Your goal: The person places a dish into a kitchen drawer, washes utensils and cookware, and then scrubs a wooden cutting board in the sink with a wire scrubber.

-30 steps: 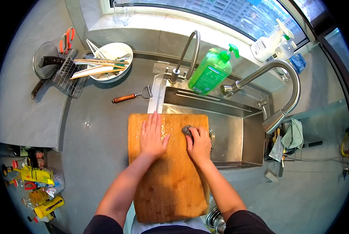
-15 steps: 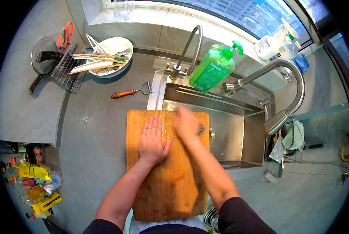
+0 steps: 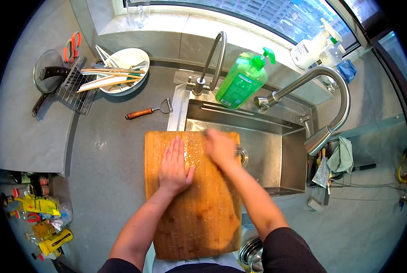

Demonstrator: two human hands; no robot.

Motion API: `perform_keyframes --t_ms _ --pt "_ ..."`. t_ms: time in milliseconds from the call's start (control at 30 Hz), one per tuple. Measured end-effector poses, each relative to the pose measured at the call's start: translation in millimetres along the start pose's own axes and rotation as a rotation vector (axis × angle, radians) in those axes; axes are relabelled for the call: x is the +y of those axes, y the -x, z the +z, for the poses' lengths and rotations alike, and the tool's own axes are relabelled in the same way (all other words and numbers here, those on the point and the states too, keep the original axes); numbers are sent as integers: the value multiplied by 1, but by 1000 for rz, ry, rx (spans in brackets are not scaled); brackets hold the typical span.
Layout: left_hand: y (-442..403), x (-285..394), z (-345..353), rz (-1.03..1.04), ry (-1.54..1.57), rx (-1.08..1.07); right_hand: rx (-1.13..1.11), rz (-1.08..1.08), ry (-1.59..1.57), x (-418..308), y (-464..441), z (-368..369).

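A wet wooden cutting board (image 3: 194, 214) lies partly on the grey counter and partly over the left side of the sink. My left hand (image 3: 174, 170) rests flat on its upper left part, fingers stretched and thumb out to the side. My right hand (image 3: 221, 148) is at the board's upper right, curled and smeared by motion. A small dark grey patch shows at its fingers, too blurred to name. Water drops glisten on the wood between the two hands.
Right of the board is the steel sink (image 3: 265, 159), with an arched faucet (image 3: 342, 104) and a thinner tap (image 3: 219, 59). Behind it stands a green soap bottle (image 3: 242, 84). A peeler (image 3: 142, 113) lies on the counter near a bowl (image 3: 128, 88) with chopsticks.
My right hand has shifted slightly over the board's upper right, still blurred. My left hand stays flat on the board. The whole view has moved a little.
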State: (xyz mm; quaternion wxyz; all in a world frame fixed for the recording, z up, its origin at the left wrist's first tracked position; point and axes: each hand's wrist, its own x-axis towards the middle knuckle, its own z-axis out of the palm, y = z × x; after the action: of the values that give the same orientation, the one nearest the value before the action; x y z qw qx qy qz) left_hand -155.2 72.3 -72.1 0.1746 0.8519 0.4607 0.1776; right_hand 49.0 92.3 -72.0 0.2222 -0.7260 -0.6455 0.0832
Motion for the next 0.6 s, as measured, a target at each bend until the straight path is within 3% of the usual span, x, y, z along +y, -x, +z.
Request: perform_keyframes --t_ms 33,133,367,467,567,600 --pt "0 0 0 -4 1 -2 1 126 67 19 2 -14" --pt "0 2 2 -19 -2 -4 157 158 189 13 2 -7" --pt "-4 5 -2 -1 14 2 -46 -64 35 13 73 -36" --pt "0 4 1 26 1 3 -96 114 226 22 9 -26" --pt "3 -2 1 50 12 7 -97 181 253 18 17 -23" --pt "0 -1 2 53 28 15 19 45 213 20 46 -24"
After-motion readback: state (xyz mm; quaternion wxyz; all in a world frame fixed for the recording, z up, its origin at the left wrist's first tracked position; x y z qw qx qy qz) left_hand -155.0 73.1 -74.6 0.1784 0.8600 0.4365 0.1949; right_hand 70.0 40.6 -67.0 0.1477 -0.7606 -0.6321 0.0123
